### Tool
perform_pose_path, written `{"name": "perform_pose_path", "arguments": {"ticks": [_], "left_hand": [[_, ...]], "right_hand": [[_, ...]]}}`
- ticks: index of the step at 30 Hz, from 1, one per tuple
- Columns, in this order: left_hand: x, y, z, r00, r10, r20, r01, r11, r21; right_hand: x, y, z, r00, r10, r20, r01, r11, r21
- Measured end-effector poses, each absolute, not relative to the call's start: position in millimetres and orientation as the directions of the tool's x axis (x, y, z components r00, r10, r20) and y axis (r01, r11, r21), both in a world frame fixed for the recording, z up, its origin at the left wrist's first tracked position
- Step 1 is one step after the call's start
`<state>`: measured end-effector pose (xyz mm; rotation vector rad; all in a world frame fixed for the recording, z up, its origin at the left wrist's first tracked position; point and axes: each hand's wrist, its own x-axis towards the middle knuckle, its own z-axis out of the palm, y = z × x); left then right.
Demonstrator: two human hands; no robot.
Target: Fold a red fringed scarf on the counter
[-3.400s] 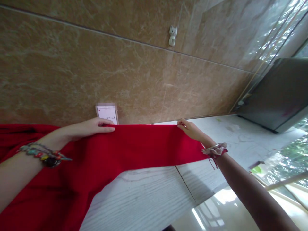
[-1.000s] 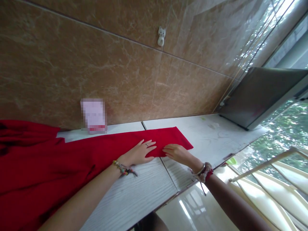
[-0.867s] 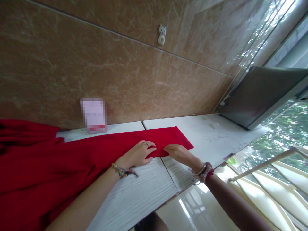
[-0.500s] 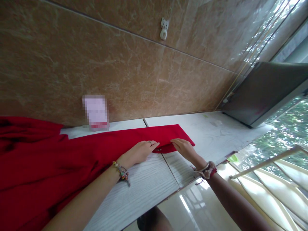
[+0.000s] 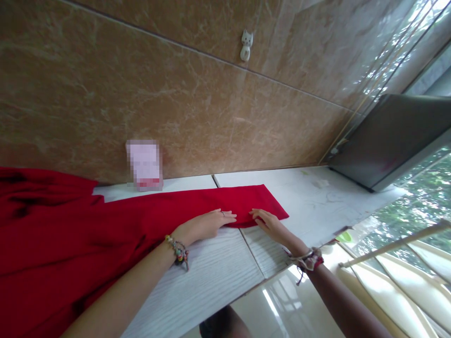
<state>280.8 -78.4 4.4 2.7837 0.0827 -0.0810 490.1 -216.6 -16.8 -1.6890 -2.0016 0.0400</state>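
Observation:
A red garment [image 5: 123, 225] lies over the left part of the white counter, its long sleeve [image 5: 197, 199] stretched flat to the right. Near the sleeve's end, my left hand [image 5: 206, 224] rests on the front edge of the cloth with its fingers laid out flat. A ring and a beaded bracelet show on that hand and wrist. My right hand [image 5: 269, 223] touches the sleeve close to its cuff, fingers extended and slightly bent. A short gap of red cloth separates the two hands' fingertips.
A pixelated pink-white packet [image 5: 144, 164] stands against the brown tiled wall [image 5: 176, 108]. A white cat-shaped hook [image 5: 246, 45] is fixed higher up. At the right are a dark box-like appliance [image 5: 391, 141] and a cream railing [image 5: 398, 244]. The white counter [image 5: 211, 277] has a seam.
The sleeve's front edge was lifted between my pinching fingers; now it lies flat. Fingers of both hands have straightened and rest on the cloth. The view has shifted slightly.

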Motion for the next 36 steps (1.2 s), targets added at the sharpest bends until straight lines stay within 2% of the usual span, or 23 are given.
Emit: {"name": "perform_pose_path", "arguments": {"ticks": [6,9,12,14,17,20,24,29,36], "left_hand": [[279.4,-79.0,9.4,0.99,0.024,-0.138,0.074,-0.924,0.375],[279.9,-80.9,11.5,0.994,0.066,-0.087,0.093,-0.932,0.351],[281.6,-82.3,7.4,0.983,0.181,-0.014,0.176,-0.93,0.322],[282.3,-82.7,2.2,0.972,0.235,-0.026,0.232,-0.928,0.291],[281.4,-82.8,-4.0,0.971,0.226,-0.08,0.239,-0.944,0.229],[279.6,-82.5,-5.8,0.975,0.203,-0.088,0.217,-0.954,0.208],[279.2,-81.7,-7.5,0.976,0.215,-0.035,0.217,-0.946,0.239],[281.0,-82.0,-9.9,0.978,0.196,0.074,0.173,-0.954,0.244],[277.6,-82.7,-5.6,0.978,0.191,-0.085,0.204,-0.959,0.197]], "right_hand": [[489.6,-216.8,-19.0,-0.103,0.946,0.306,0.918,0.209,-0.337],[489.0,-219.1,-17.9,-0.099,0.945,0.311,0.915,0.209,-0.345],[494.1,-218.1,-16.5,-0.081,0.937,0.34,0.899,0.216,-0.381],[499.9,-213.6,-16.2,0.01,0.924,0.383,0.916,0.145,-0.374],[505.0,-203.5,-17.9,0.222,0.883,0.413,0.951,-0.104,-0.29],[501.6,-195.7,-21.7,0.364,0.887,0.283,0.93,-0.334,-0.152],[496.2,-194.4,-26.8,0.382,0.923,0.051,0.924,-0.381,-0.035],[500.0,-197.6,-25.9,0.35,0.937,-0.01,0.937,-0.35,0.008],[511.4,-204.5,-23.9,0.419,0.906,-0.056,0.908,-0.416,0.052]]}}
